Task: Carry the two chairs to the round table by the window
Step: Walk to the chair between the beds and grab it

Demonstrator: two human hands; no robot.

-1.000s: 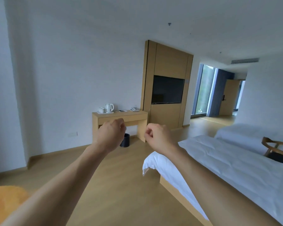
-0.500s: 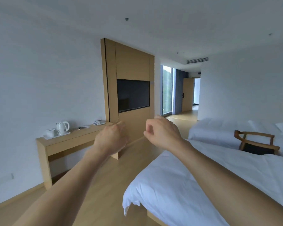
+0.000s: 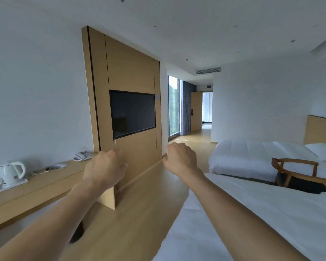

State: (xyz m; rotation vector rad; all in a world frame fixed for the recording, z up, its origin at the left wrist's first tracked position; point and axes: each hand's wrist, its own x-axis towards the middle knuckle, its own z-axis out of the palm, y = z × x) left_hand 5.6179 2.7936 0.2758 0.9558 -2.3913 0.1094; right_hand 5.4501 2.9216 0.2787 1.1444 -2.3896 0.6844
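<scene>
One wooden armchair (image 3: 297, 162) with a dark seat stands at the right, in the gap between the two beds; its lower part is hidden by the near bed. A second chair and the round table are out of view. My left hand (image 3: 104, 166) and my right hand (image 3: 181, 159) are stretched out in front of me at chest height, fingers curled, holding nothing. Both hands are far from the chair, well to its left.
The near bed (image 3: 252, 223) fills the lower right, with a second bed (image 3: 252, 155) behind it. At left a wooden desk (image 3: 36, 187) carries a kettle (image 3: 9, 172) and a phone (image 3: 82, 155); a black bin (image 3: 77, 234) stands beneath. A TV panel (image 3: 132, 113) and a floor aisle lead toward the window (image 3: 173, 108).
The view has swung right and moved forward: desk and TV panel are closer, the chair has shifted left in view. The round table at lower left has left the view. Hands stay curled.
</scene>
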